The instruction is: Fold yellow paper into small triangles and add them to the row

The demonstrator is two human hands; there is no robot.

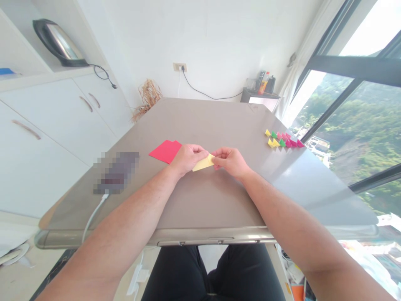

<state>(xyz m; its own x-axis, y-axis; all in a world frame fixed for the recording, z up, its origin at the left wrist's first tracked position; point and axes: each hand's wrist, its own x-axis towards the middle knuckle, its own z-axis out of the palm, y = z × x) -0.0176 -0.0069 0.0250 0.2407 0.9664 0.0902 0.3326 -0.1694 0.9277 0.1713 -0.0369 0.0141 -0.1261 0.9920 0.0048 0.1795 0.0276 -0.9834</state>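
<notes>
Premises appear to be a room in a home. Evidence: white cupboards [59, 121] with curved handles [86, 103] on the left; above them, a shelf [34, 76] with a dark-rimmed object [59, 44] and its cord [102, 74]; dried stalks [149, 93] in the corner; a plain white wall [203, 37] with a socket [176, 66]; bottles [264, 83] on a low unit [246, 96]; a white curtain [313, 37] beside a large window [333, 61] overlooking trees [379, 102] and buildings [319, 145]
</notes>
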